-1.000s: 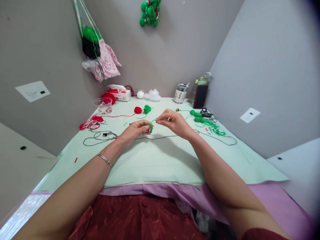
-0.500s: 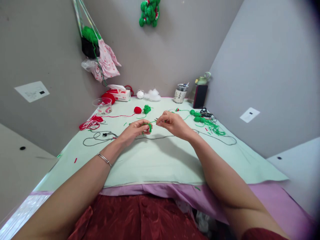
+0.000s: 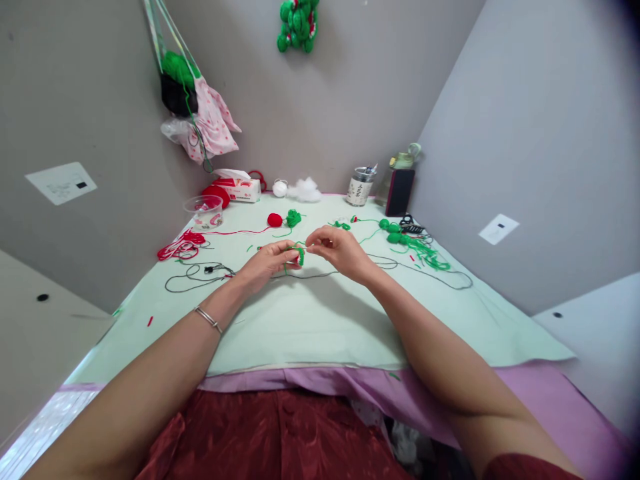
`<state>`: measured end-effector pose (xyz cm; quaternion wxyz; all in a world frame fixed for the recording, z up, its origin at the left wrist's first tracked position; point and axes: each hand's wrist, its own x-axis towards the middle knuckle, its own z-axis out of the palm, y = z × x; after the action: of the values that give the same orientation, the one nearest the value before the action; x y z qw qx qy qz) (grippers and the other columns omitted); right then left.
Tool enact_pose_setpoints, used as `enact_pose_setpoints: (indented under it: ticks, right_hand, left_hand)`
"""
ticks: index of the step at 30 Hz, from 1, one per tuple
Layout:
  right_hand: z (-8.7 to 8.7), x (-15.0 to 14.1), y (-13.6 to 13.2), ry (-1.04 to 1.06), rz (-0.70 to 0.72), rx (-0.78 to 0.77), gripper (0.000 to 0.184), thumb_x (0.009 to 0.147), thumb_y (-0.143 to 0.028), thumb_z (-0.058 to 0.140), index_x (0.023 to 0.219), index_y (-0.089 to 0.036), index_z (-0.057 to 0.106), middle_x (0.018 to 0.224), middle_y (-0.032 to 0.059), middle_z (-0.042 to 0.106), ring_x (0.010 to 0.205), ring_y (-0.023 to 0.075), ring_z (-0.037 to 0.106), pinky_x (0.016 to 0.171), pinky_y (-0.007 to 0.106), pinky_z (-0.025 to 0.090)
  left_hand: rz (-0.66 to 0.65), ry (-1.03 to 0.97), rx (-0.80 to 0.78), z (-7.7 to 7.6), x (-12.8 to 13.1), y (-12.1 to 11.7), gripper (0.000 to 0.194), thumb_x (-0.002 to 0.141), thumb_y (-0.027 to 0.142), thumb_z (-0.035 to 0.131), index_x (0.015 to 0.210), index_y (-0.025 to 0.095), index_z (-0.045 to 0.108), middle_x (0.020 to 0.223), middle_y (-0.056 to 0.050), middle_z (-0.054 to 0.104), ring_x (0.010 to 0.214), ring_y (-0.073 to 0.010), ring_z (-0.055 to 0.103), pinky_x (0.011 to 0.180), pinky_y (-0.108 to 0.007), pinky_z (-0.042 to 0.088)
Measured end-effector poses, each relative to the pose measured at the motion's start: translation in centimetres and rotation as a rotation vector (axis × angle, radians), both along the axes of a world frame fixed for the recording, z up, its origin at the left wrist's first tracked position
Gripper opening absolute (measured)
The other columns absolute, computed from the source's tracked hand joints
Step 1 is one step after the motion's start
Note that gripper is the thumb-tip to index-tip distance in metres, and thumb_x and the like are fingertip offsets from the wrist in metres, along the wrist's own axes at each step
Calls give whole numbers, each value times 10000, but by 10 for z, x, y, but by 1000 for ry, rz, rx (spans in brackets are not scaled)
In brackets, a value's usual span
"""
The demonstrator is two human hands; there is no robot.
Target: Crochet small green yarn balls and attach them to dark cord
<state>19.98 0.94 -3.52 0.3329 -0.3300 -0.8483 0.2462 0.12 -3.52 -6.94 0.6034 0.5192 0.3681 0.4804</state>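
Observation:
My left hand [image 3: 274, 260] is closed around a small crocheted piece [image 3: 300, 257] of green yarn with some red in it, held above the table. Just to its right, my right hand [image 3: 336, 248] pinches a thin needle-like tool [image 3: 303, 249] between thumb and forefinger. Most of that tool is hidden by the fingers, so its exact kind is unclear. Green yarn runs between the two hands close to the crocheted piece. Under the hands a dark cord [image 3: 320, 274] lies across the pale green tablecloth [image 3: 310, 327].
Behind the hands are a red yarn ball [image 3: 275, 220] and a green yarn tangle [image 3: 293, 218]. Green crocheted balls [image 3: 394, 233] and loose strands lie right. A plastic tub [image 3: 204, 215], tissue box [image 3: 243, 189], pen can [image 3: 361, 187] and dark phone-like slab [image 3: 401, 193] stand farther back.
My right hand has moved slightly left, closer to my left hand and the crocheted piece. Some red of the piece now shows. My left hand has stayed nearly in place.

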Motion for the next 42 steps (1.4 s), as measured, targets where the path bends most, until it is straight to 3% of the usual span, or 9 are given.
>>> enact_pose_setpoints:
  ticks: [6,14,20,26,30,32,36,38,42]
  right_hand:
    - [-8,-7,-4,96,63,-138,131,868,-209,580,962,-196,672,805,1,636,624,113,605,653,253,480]
    - [-6,-8,-14,-209,46,219,168,933,-187,535,912,-207,700,885,33,660,710,122,562,683,250,394]
    - [-10,-11,-17,5,110,419,152,947,-211,539,882,-189,675,994,52,611,655,82,524,608,222,402]
    - [-17,-18,-18,31,101,583,174,949,-188,528,840,-184,663,960,60,618,693,89,547,591,215,416]
    - [-5,-23,-26,256,58,399,118,922,-227,561,862,-183,651,959,63,628,651,84,539,580,226,437]
    - [1,-23,-27,335,81,114,124,927,-286,545,892,-185,608,924,52,651,610,83,553,535,222,425]
    - [7,-16,-16,361,242,-533,192,918,-383,542,907,-197,495,628,-27,616,469,98,540,441,199,373]
    - [11,-9,-8,468,251,-623,222,873,-383,614,873,-192,501,512,-80,490,435,83,475,454,194,370]
    - [21,6,9,872,150,-546,264,787,-342,726,802,-179,520,513,-122,274,433,36,257,443,168,262]
  left_hand:
    - [-19,34,3,-4,-2,2,256,758,373,763,898,172,690,867,-14,618,826,-144,583,911,-348,480]
    - [-35,115,3,-12,-1,5,198,763,338,739,843,166,684,775,1,601,761,-132,558,829,-308,470]
    - [-18,151,-17,3,0,-1,244,748,327,710,925,159,694,917,-29,639,811,-144,587,820,-312,482]
    - [-8,141,17,3,-3,0,187,723,306,702,837,162,667,834,-11,617,787,-138,577,780,-298,483]
    - [62,209,16,-6,-5,5,132,714,265,680,741,159,607,722,8,565,698,-126,558,722,-286,480]
    - [62,183,-8,-8,-4,5,150,719,276,684,731,161,589,738,6,571,703,-124,562,755,-302,496]
    - [13,145,-64,-9,-4,6,211,733,335,707,791,158,608,815,-16,615,751,-134,599,821,-327,512]
    - [35,165,-73,-8,-5,7,202,725,325,704,777,160,599,739,1,589,697,-128,589,781,-317,519]
    - [89,164,-34,-7,-6,10,167,724,302,680,759,168,587,669,27,538,622,-113,556,681,-279,518]
